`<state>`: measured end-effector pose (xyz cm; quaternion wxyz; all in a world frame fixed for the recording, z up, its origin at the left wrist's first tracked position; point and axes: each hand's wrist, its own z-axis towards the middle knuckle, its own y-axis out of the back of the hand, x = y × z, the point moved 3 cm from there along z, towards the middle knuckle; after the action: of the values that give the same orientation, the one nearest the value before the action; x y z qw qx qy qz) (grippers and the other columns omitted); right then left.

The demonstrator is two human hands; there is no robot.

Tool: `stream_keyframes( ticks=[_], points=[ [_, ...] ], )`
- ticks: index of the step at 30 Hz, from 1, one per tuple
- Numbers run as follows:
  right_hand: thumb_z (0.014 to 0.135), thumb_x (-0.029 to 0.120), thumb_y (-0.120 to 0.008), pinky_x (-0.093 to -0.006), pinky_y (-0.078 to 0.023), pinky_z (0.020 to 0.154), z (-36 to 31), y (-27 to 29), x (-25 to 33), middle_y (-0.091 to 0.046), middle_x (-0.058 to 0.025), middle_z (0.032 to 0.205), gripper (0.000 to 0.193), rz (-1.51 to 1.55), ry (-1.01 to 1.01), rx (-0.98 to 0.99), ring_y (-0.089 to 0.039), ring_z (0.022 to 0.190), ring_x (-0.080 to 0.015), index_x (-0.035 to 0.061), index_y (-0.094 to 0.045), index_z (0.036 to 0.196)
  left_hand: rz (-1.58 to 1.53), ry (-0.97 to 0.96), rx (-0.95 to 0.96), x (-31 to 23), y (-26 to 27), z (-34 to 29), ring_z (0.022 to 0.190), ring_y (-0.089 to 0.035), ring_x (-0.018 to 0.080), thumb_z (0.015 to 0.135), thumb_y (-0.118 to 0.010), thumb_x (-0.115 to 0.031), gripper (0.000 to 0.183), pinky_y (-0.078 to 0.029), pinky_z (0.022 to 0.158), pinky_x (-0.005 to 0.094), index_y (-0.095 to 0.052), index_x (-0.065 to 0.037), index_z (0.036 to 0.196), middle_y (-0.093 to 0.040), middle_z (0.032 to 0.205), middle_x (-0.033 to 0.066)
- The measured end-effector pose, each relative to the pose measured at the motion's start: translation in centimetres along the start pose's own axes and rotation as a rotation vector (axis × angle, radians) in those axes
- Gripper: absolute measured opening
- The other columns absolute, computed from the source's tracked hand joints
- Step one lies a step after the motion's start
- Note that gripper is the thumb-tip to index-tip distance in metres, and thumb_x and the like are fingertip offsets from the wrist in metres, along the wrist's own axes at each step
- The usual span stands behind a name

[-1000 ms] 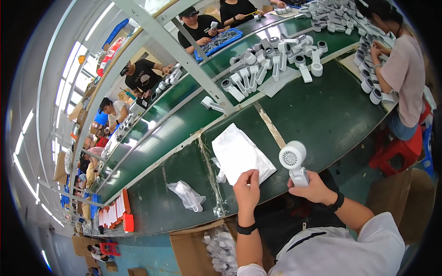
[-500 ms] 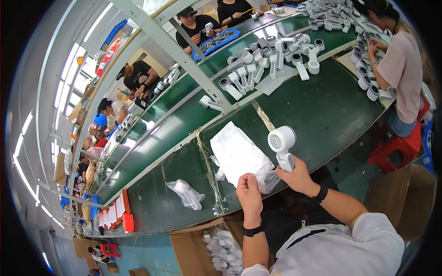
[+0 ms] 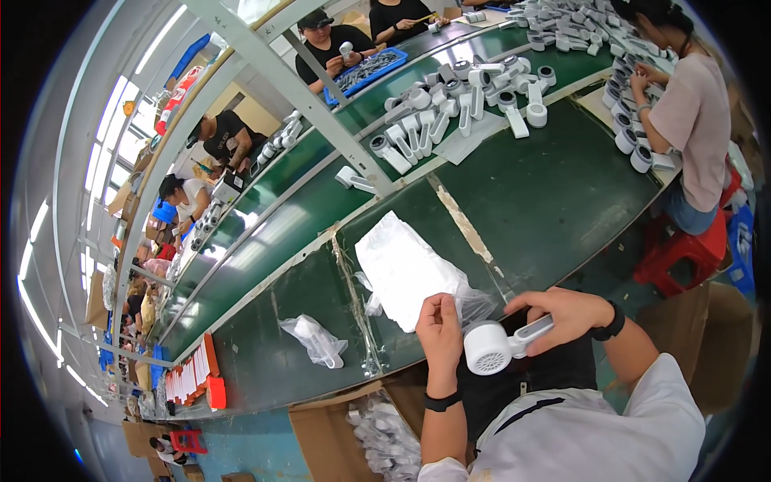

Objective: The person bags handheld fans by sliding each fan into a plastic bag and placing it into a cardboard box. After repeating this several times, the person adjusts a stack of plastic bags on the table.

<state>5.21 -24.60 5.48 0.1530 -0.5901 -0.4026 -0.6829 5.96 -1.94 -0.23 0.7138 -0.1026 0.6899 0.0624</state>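
Note:
My right hand [image 3: 572, 317] is closed around the handle of a white handheld fan [image 3: 487, 349]. The fan's round grilled head points left, just past the bench's front edge. Beside it, my left hand [image 3: 440, 341] is pinched at the near end of a stack of white plastic bags [image 3: 408, 269]. Its fingertips grip the edge of a clear plastic bag [image 3: 475, 305], partly hidden behind them. Farther left on the green bench [image 3: 554, 201] lies a fan in a clear bag [image 3: 315, 341].
Loose white fans [image 3: 450, 104] are heaped across the bench's far side. A metal post [image 3: 321, 120] rises at its back. Below the front edge stands a carton [image 3: 321, 438] of bagged fans. A co-worker [image 3: 683, 120] sits at the right on a red stool [image 3: 683, 257].
My right hand has tipped the fan from upright to lying sideways and brought it down toward me. The left hand stays pinched by the bags. The view has shifted slightly.

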Motion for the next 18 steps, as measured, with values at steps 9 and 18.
stream_keyframes(
  ticks=[9,18],
  points=[
    [0.086,0.032,-0.067,-0.0289,-0.049,0.063,2.4,-0.7,-3.7,-0.069,-0.0091,0.093,0.089,0.19,-0.172,0.307,-0.06,0.064,-0.0153,0.0111,-0.011,0.153,-0.043,-0.065,0.311,-2.1,0.9,-0.3,0.081,-0.052,0.007,0.094,-0.062,-0.012,0.014,-0.043,0.074,0.0207,-0.062,0.002,0.094,-0.06,0.092,0.0004],
    [0.089,0.036,-0.064,-0.0318,-0.051,0.077,2.9,-2.8,-3.4,-0.068,-0.0133,0.102,0.062,0.106,-0.167,-0.115,-0.066,0.081,-0.0213,0.0067,-0.045,0.14,0.454,-0.42,0.216,-4.4,0.7,-1.4,0.076,-0.056,0.0159,0.09,-0.064,-0.007,0.008,-0.045,0.068,0.0258,-0.061,0.001,0.091,-0.058,0.088,0.0073]
  ],
)
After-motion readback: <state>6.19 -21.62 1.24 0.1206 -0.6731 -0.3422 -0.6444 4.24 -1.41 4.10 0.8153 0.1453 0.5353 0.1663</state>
